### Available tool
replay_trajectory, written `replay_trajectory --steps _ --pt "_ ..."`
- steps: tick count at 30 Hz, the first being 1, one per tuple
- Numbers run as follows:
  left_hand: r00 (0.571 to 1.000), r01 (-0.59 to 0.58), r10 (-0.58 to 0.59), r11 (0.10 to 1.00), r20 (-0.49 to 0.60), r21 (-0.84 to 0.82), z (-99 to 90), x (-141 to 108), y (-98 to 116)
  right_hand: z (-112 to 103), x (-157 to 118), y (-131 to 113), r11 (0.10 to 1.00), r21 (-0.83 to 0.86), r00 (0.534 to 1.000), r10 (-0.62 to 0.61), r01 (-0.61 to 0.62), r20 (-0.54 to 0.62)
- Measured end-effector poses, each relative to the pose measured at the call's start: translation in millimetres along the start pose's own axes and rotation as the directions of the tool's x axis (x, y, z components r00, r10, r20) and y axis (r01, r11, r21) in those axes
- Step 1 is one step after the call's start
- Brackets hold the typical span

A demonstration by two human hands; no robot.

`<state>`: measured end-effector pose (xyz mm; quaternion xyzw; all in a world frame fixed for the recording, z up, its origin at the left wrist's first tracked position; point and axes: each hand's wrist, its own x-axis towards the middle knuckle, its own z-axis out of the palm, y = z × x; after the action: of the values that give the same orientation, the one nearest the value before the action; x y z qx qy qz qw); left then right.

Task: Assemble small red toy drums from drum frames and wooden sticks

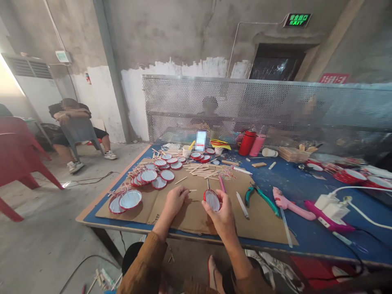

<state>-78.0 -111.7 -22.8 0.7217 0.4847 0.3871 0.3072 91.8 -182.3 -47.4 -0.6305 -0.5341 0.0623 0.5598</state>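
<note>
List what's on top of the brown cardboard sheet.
On the cardboard sheet lie red-rimmed discs, flat wooden sticks and a white pen-like tool. Whatever the overlapping discs, left hand and right hand cover can't be seen.

Counter (pixel 269 177): blue top, tan edging (pixel 107 192) on left. Brown cardboard sheet (pixel 191 220) flat over near-middle section. On blue at right: pink glue gun (pixel 295 207), magenta power strip (pixel 329 222), overlapping red-rimmed discs (pixel 350 176). Toward far edge: red bottle (pixel 246 143), pink bottle (pixel 257 145) just beside it, white cup (pixel 270 152) tipped on its side, small wooden block (pixel 259 165)
</note>
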Motion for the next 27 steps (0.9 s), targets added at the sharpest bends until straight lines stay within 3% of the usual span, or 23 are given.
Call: replay_trajectory --steps 3,10,18,27 --pt "1.000 -0.001 0.001 1.000 0.016 -0.011 -1.4 -1 2 -4 -3 -8 0.999 0.025 0.999 -0.048 0.048 -0.001" --pt "1.000 0.005 -0.005 1.000 0.029 0.011 -2.8 -2 5 -6 -18 -25 0.953 -0.046 0.953 -0.294 0.298 0.073" --pt "1.000 -0.008 0.008 1.000 0.007 0.008 -1.3 -1 4 -1 -20 -25 0.922 -0.084 0.918 -0.363 0.379 0.162" --pt "1.000 -0.020 0.020 1.000 0.001 0.022 -1.6 -1 4 1 -19 -25 0.898 -0.134 0.901 -0.393 0.420 0.186"
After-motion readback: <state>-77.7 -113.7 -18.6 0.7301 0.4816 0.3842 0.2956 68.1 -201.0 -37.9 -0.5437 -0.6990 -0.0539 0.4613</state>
